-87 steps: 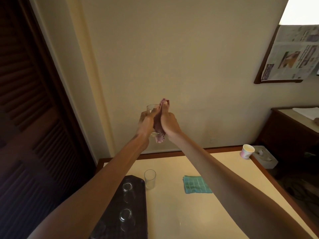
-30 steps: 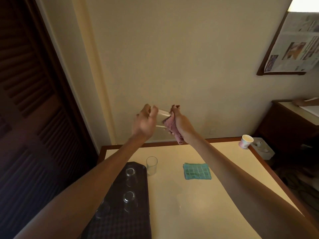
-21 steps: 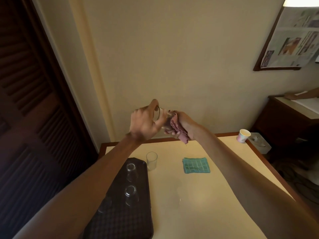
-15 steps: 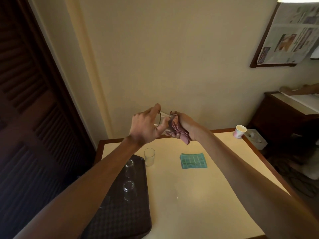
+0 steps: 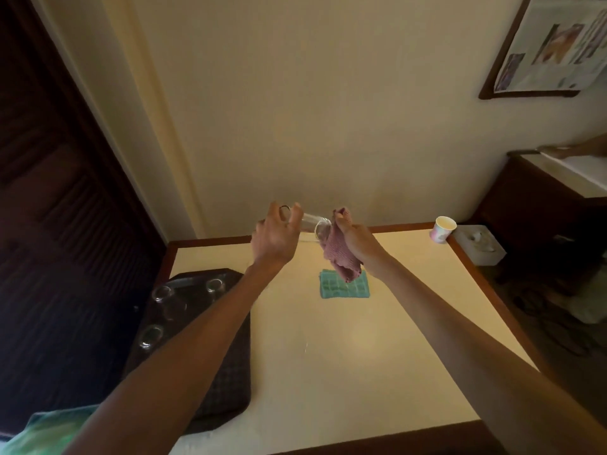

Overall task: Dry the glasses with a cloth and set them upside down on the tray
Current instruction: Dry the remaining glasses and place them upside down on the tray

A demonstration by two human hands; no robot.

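One wide-angle camera, worn on the head, looks forward and down from over the near edge of the table (image 5: 345,339) at 6 o'clock toward the wall (image 5: 312,110) at 12 o'clock. It sits close, taking in the tray (image 5: 230,372) at 8 o'clock and the louvred door (image 5: 65,224) at 9 o'clock.

glass (image 5: 310,221) sideways aloft | pink cloth (image 5: 338,254) at mouth | other glasses (image 5: 214,285) on tray (image 5: 230,372)
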